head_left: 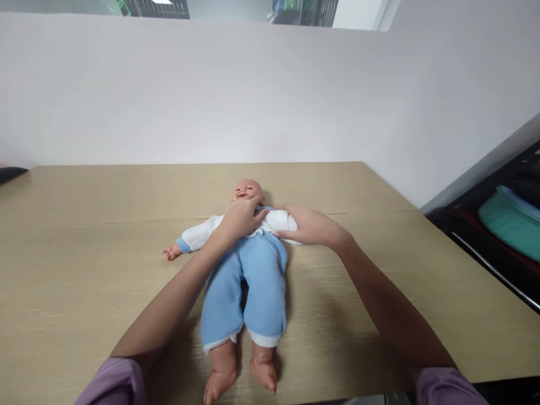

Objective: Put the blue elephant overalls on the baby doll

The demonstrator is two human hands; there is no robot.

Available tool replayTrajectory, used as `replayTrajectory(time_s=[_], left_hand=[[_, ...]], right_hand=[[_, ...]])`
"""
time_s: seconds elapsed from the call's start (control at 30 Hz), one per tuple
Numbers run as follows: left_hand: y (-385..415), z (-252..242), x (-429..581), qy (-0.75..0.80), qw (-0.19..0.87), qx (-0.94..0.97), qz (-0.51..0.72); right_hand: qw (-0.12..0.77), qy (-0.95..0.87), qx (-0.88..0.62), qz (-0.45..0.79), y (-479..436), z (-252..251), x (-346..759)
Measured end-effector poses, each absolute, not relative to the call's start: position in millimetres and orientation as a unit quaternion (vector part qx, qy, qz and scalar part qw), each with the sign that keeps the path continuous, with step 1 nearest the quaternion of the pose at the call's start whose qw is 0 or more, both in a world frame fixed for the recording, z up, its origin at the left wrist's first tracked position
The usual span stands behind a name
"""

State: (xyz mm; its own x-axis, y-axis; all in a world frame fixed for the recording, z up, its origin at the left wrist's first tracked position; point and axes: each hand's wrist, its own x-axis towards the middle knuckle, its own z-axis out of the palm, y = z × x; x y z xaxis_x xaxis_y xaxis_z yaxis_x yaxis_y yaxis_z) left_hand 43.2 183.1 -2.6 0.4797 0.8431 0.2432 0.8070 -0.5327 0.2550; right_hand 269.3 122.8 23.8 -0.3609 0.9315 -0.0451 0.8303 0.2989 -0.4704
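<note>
A baby doll [264, 281] lies on its back on the wooden table, head away from me and feet toward me. It wears a white top [202, 232] with blue cuffs and collar, and blue trousers [265, 281] with white hems. My left hand [243, 216] is closed at the collar and upper chest, partly covering the doll's chin; its fingertips are partly hidden. Around the white sleeve [284, 220] on the right side, my right hand [312, 225] has its fingers and thumb wrapped. The doll's other arm stretches out to the left, its small hand showing.
The table [105, 197] meets a white wall [189, 90] at the back. On the right, a dark rack or case [498, 275] holds green cloth [512, 219]. A window-like opening [230, 10] runs along the top of the wall.
</note>
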Motion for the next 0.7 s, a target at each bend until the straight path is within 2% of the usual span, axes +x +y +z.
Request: replayTrajectory(time_s=[0.27, 0.47, 0.7], left_hand=[[180, -2, 61, 0.508, 0.046, 0.840, 0.186], [176, 2, 58, 0.558, 0.005, 0.806, 0.200], [178, 4, 52, 0.552, 0.025, 0.806, 0.210]], right_hand=[[0.069, -0.794, -0.572, 0.192, 106, 24, 262], [-0.008, -0.764, -0.627, 0.152, 89, 48, 272], [-0.033, -0.753, -0.646, 0.124, 91, 66, 286]])
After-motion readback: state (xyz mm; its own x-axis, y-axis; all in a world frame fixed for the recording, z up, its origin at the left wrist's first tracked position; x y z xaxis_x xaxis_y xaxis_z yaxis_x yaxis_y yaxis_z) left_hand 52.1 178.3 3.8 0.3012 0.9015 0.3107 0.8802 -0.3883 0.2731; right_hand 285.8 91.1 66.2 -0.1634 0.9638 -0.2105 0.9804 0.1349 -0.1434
